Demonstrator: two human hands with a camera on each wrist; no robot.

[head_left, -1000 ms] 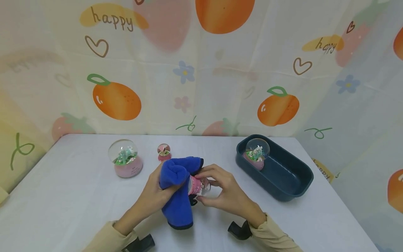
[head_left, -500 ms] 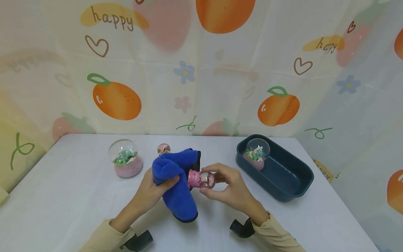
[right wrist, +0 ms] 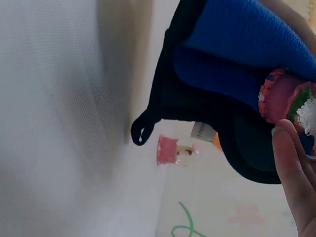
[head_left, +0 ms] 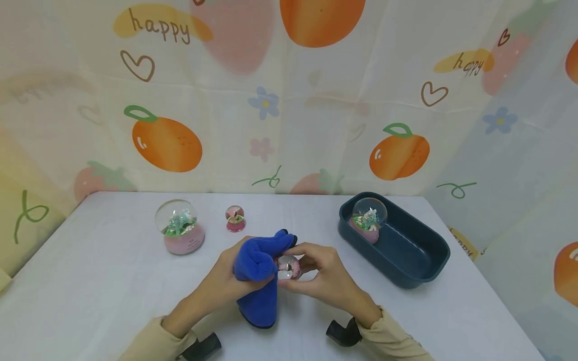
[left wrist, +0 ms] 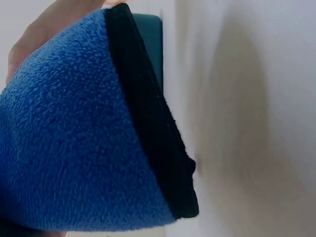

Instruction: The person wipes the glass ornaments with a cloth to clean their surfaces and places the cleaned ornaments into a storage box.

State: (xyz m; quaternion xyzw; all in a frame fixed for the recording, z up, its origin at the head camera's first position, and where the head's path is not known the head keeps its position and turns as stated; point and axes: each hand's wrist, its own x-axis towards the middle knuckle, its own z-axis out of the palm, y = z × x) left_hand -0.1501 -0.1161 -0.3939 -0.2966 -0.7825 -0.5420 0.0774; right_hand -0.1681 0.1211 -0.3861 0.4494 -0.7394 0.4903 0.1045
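Observation:
My left hand grips a folded blue cloth with black edging. The cloth wraps over the base of a small snow globe lying sideways above the table. With thumb and fingertips my right hand pinches the globe's clear ball. In the right wrist view the globe's pink base presses into the cloth's fold, and a black loop hangs from the cloth's corner. Blue cloth fills much of the left wrist view and hides the globe there.
On the white table, a large snow globe with a pink base stands at left. Behind the hands is another small pink globe. A dark blue tray at right holds a large globe. A patterned curtain hangs behind.
Half a second ago the globe's pink base showed outside the cloth. Now the cloth covers it, and both hands have come lower and closer together. The far small globe is fully visible again.

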